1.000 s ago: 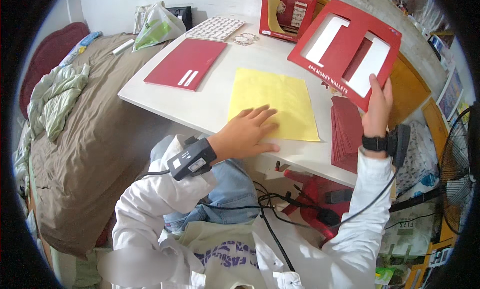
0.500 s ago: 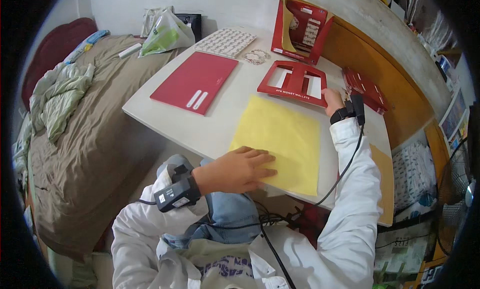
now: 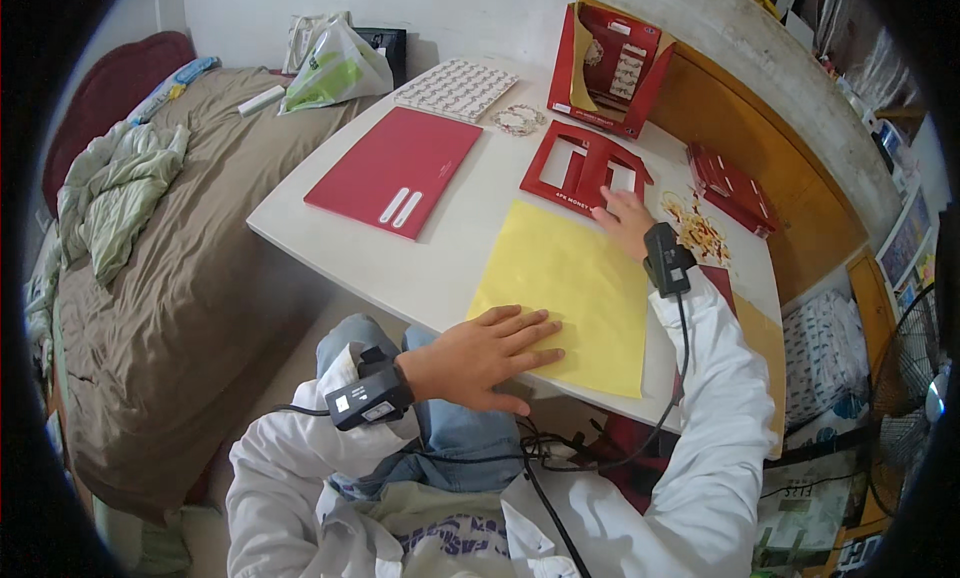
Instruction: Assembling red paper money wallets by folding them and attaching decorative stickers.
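A yellow sheet (image 3: 565, 288) lies flat at the table's near edge. On its near left part rests my left hand (image 3: 490, 353), fingers spread and holding nothing. Beyond the sheet sits a red cardboard frame (image 3: 555, 168) with cut-out windows and a crossbar. My right hand (image 3: 628, 223) is over the frame's near right corner, fingers stretched out; whether the fingertips touch it I cannot tell. To the right of that hand is a small heap of gold and red bits (image 3: 695, 226). A flat red folder (image 3: 395, 168) lies left of the frame.
A red display box (image 3: 610, 68) stands at the back, with a stack of red packs (image 3: 730, 188) right of the frame. A patterned sheet (image 3: 455, 88) and a patterned ring-shaped piece (image 3: 518, 119) lie far left. The bed (image 3: 210, 228) adjoins; a cable (image 3: 665, 408) trails from my right wrist.
My right hand has let go of the red frame's right edge and moved left and nearer, its fingers opened. The heap of bits has come into sight. My left hand's fingers have spread wider.
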A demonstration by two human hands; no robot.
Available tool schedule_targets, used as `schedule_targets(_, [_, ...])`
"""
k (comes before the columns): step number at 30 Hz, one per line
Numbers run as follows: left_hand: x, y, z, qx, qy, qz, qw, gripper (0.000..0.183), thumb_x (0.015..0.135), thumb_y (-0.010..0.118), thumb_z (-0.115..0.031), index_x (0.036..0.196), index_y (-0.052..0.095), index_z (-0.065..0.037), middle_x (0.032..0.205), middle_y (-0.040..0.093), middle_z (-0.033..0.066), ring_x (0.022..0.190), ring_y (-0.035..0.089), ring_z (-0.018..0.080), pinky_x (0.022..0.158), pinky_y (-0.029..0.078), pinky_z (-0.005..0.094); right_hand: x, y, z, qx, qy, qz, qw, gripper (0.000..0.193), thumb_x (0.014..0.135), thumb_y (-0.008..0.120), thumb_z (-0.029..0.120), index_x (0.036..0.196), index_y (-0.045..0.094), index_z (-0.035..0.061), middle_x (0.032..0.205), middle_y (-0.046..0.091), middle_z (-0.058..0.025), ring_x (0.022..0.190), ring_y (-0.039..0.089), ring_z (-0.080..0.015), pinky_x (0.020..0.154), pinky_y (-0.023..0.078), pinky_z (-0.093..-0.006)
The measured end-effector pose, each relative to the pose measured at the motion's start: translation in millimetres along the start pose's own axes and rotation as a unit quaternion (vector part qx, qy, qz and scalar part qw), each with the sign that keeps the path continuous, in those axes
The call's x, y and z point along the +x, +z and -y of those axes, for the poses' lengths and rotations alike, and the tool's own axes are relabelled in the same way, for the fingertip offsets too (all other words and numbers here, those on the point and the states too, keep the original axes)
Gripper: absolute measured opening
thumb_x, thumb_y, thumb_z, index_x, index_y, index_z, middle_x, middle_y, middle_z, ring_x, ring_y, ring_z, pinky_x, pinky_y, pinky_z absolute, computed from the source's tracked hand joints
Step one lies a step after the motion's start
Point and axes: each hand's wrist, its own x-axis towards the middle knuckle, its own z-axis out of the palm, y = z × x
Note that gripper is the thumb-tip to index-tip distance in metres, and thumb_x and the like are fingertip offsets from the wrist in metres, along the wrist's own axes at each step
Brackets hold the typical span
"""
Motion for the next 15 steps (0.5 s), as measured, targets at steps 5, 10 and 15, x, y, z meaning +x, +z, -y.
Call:
schedule_targets(5, [4.1, -3.1, 4.7, -0.009, 0.019, -0.004, 1.000, 0.062, 0.087, 0.052, -0.049, 0.136, 0.041, -0.012, 0.143, 0.033, 0.0164, 0.132, 0.033, 0.0334, 0.108, 0.027, 0.0448, -8.8, 1.3, -7.4, -0.028, 0.023, 0.053, 0.998, 0.067, 0.087, 0.051, 0.051, 0.140, 0.037, 0.0131, 0.141, 0.036, -0.0201, 0.126, 0.041, -0.0381, 0.104, 0.034, -0.0407])
schedule_targets(10, [5.3, 1.9, 10.6, 0.005, 0.038, -0.005, 0.999, 0.046, 0.091, 0.051, -0.034, 0.133, 0.045, -0.013, 0.142, 0.036, 0.0144, 0.130, 0.037, 0.0305, 0.106, 0.030, 0.0446, -29.6, -18.3, 9.9, -0.051, -0.031, -0.035, 0.998, 0.058, 0.089, 0.050, 0.045, 0.136, 0.042, 0.0107, 0.138, 0.040, -0.0192, 0.125, 0.041, -0.0365, 0.104, 0.034, -0.0388])
schedule_targets(15, [-0.9, -11.2, -0.3, 0.028, 0.052, -0.040, 0.997, 0.038, 0.087, 0.054, -0.022, 0.123, 0.054, -0.009, 0.131, 0.049, 0.0146, 0.119, 0.049, 0.0277, 0.096, 0.041, 0.0417, -108.0, -59.3, 78.5, -0.012, -0.151, 0.053, 0.987, 0.055, 0.088, 0.056, 0.041, 0.127, 0.048, 0.0040, 0.127, 0.050, -0.0172, 0.117, 0.048, -0.0336, 0.098, 0.038, -0.0403])
